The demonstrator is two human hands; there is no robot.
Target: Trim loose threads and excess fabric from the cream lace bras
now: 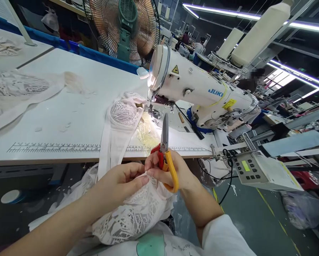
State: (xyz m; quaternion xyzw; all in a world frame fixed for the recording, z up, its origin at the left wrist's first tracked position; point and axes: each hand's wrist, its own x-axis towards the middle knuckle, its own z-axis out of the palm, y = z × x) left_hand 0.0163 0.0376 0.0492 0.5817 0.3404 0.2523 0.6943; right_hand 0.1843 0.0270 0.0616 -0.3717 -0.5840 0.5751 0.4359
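A pale pink lace bra [140, 213] hangs over my lap below the table edge. My left hand [132, 177] pinches its edge between thumb and fingers. My right hand [172, 170] touches the same edge with its fingertips and also holds scissors [164, 142] with red and orange handles, blades pointing up and away. The fingers of both hands nearly meet at the fabric. Just beyond them, another bra cup [124, 113] lies on the table by the sewing machine needle, its pale band [114, 142] draping over the front edge.
A white sewing machine [197, 85] stands at centre right, with a control box [263, 167] below the table. More lace bras [23, 87] lie on the left. A large fan [124, 28] stands behind. A ruler scale [55, 147] runs along the table's front edge.
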